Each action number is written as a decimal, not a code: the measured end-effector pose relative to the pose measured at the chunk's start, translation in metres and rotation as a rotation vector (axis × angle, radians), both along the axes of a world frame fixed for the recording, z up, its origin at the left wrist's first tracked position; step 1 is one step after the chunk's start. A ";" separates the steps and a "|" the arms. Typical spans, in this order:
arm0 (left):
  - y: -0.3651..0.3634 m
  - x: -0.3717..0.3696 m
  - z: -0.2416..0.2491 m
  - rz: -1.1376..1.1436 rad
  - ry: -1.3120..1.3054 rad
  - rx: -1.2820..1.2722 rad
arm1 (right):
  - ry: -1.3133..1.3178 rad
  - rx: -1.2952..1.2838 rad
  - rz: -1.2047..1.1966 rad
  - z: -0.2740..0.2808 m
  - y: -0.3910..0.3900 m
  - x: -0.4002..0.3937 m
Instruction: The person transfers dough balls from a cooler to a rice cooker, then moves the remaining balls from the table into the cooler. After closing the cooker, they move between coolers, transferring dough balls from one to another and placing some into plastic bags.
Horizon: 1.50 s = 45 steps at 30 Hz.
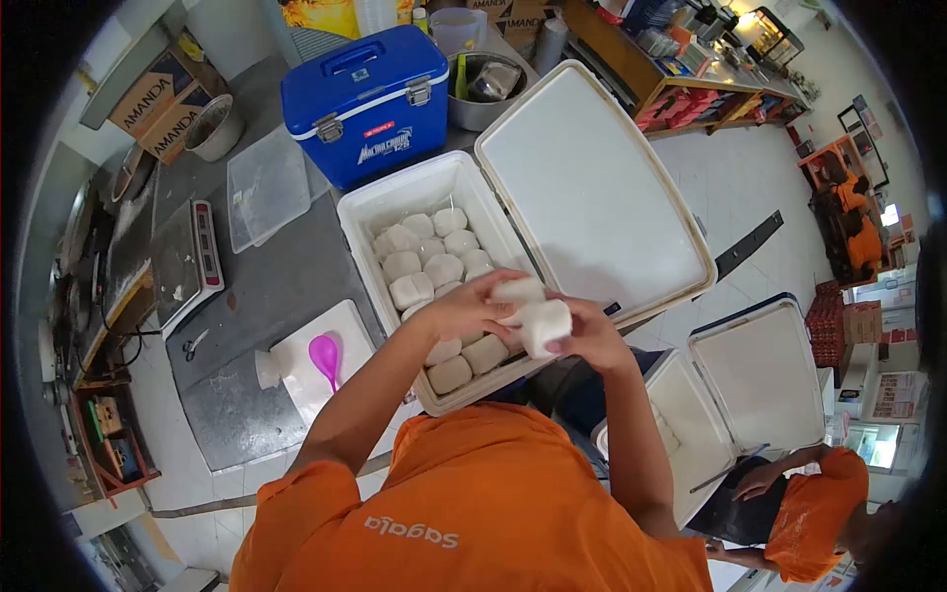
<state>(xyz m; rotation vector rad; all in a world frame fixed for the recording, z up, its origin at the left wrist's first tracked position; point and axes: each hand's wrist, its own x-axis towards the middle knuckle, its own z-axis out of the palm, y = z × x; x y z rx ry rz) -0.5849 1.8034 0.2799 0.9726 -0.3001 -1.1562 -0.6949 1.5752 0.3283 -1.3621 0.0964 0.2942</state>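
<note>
My left hand (472, 308) is closed around a white dough ball (519, 290), over the near right part of an open white cooler box (357, 229). Right beside it, my right hand (594, 337) grips another white, rounded dough piece (546, 330). The two pieces are close together, partly overlapping in view, and slightly blurred. Below my hands, the cooler holds several similar dough balls (444, 268) packed side by side. Its lid (597, 168) is swung open to the right.
A blue cooler (365, 104) stands behind the box. On the grey table (266, 326) are a white board (306, 355) with a pink spoon (326, 355), a scale (193, 261) and clear plastic lids (266, 187). A co-worker (814, 513) stands at right by a second open cooler (681, 424).
</note>
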 end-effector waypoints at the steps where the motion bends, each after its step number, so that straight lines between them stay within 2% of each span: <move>1: 0.007 0.004 -0.005 0.109 0.018 0.182 | -0.037 -0.003 -0.011 -0.004 0.000 0.013; 2: 0.013 0.006 -0.011 0.111 0.012 0.184 | -0.075 -0.007 -0.022 -0.007 0.000 0.026; 4: 0.022 0.003 -0.031 0.285 -0.246 0.553 | -0.002 -0.573 0.165 -0.025 -0.009 0.055; 5: 0.022 -0.001 -0.047 0.289 -0.246 0.556 | 0.021 -0.853 0.275 -0.025 -0.010 0.071; 6: 0.021 -0.007 -0.068 0.200 -0.599 0.648 | 0.019 -0.850 0.279 -0.036 -0.007 0.084; 7: 0.019 -0.012 -0.079 0.104 -0.955 0.728 | -0.146 -0.974 0.389 -0.057 -0.006 0.097; 8: 0.014 -0.021 -0.071 0.107 -0.958 0.732 | -0.315 -1.094 0.495 -0.068 -0.003 0.107; 9: 0.008 -0.033 -0.055 0.056 -0.989 0.905 | -0.318 -1.091 0.495 -0.068 0.005 0.114; 10: 0.005 -0.039 -0.045 0.003 -1.014 1.079 | -0.273 -1.218 0.632 -0.067 0.015 0.121; 11: 0.005 -0.038 -0.041 0.005 -1.017 1.080 | -0.225 -1.344 0.767 -0.066 0.023 0.127; 13: 0.008 -0.034 -0.038 0.023 -0.862 1.211 | -0.250 -1.415 0.832 -0.074 0.036 0.137; 15: 0.010 -0.034 -0.054 0.084 -0.865 1.214 | -0.266 -1.482 0.896 -0.088 0.044 0.146; 17: 0.008 -0.039 -0.065 0.139 -0.868 1.217 | -0.177 -1.397 1.199 -0.107 0.048 0.157; 20: 0.004 -0.056 -0.075 0.185 -0.880 1.233 | -0.015 -1.348 1.217 -0.148 0.048 0.171; 21: 0.006 -0.063 -0.081 0.234 -1.134 1.278 | -0.007 -1.338 1.207 -0.139 0.051 0.165; 22: 0.007 -0.068 -0.085 0.282 -1.393 1.304 | -0.038 -1.403 1.124 -0.120 0.056 0.155; 24: 0.009 -0.063 -0.070 0.248 -1.428 1.278 | -0.054 -1.464 1.019 -0.110 0.066 0.143; 26: 0.014 -0.058 -0.059 0.204 -1.471 1.237 | -0.227 -1.379 0.959 -0.124 0.073 0.132; 28: 0.006 -0.039 -0.053 -0.139 -1.278 1.303 | -0.298 -1.364 0.835 -0.159 0.068 0.120; 29: 0.000 -0.033 -0.050 -0.208 -1.268 1.313 | -0.299 -1.380 0.765 -0.183 0.063 0.115; 30: 0.001 -0.029 -0.051 -0.287 -1.265 1.322 | -0.366 -1.338 0.480 -0.191 0.075 0.108; 31: 0.005 -0.024 -0.064 -0.282 -1.347 1.281 | -0.613 -1.346 0.550 -0.232 0.062 0.111; 32: 0.014 -0.013 -0.086 -0.269 -1.320 1.166 | -0.272 -1.303 0.602 -0.122 0.060 0.082; 34: 0.028 0.008 -0.115 -0.283 -1.224 1.015 | -0.613 -1.143 0.147 -0.101 0.044 0.036; 35: 0.025 0.014 -0.120 -0.303 -1.164 0.976 | -0.563 -1.067 0.043 -0.076 0.031 0.005; 37: -0.004 -0.015 -0.054 -0.268 -1.125 1.249 | -0.509 -0.949 -0.192 -0.035 -0.007 -0.069; 38: -0.012 -0.016 -0.047 -0.296 -1.143 1.243 | -0.492 -0.906 -0.320 -0.022 -0.033 -0.107; 39: -0.012 -0.017 -0.043 -0.455 -1.218 1.330 | -0.473 -0.874 -0.536 -0.012 -0.061 -0.143; 40: -0.010 -0.017 -0.043 -0.616 -1.288 1.414 | -0.334 -0.859 -0.576 -0.022 -0.091 -0.180; 41: -0.012 -0.015 -0.045 -0.638 -1.296 1.416 | -0.112 -0.840 -0.684 -0.039 -0.118 -0.210; 43: -0.012 -0.004 -0.055 -0.531 -1.188 1.276 | 0.076 -0.983 -0.809 -0.083 -0.176 -0.267; 45: 0.010 0.013 -0.085 -0.521 -1.143 1.195 | 0.360 -1.003 -0.761 -0.132 -0.219 -0.314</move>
